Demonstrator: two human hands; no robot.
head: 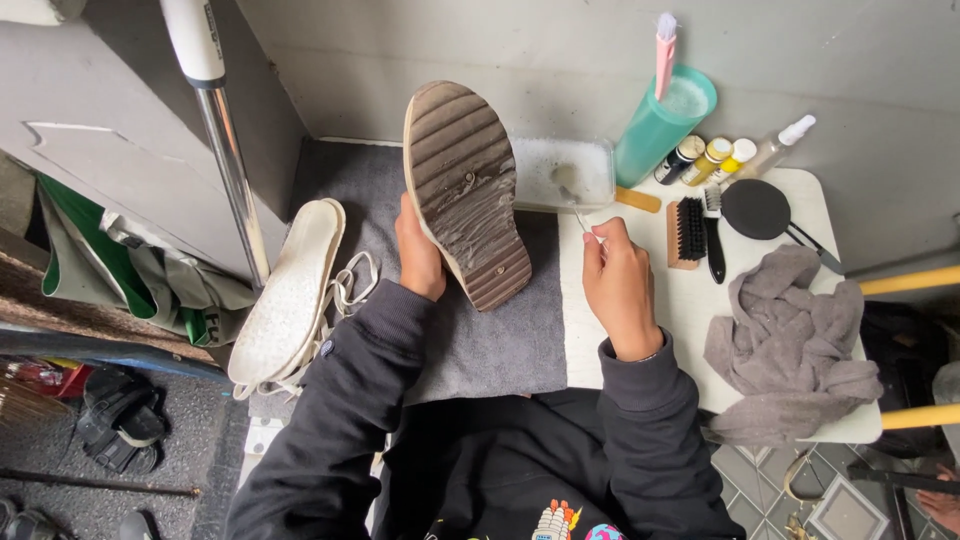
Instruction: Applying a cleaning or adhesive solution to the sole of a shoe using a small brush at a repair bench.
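Observation:
My left hand (417, 255) grips a shoe (463, 190) from its left side, holding it sole up over a grey towel (500, 335). The ribbed brown sole is wet with foam near the middle. My right hand (620, 285) is closed on a thin brush handle (581, 218) whose far end reaches into a clear tub of soapy water (565, 170) just right of the shoe.
White insoles (285, 295) and laces (350, 285) lie left of the towel. On the white table (690, 300): a wooden brush (686, 233), a black brush (712, 235), a round black lid (755, 208), small bottles (712, 158), a teal cup (660, 125), a grey rag (790, 345). A metal pole (228, 165) stands left.

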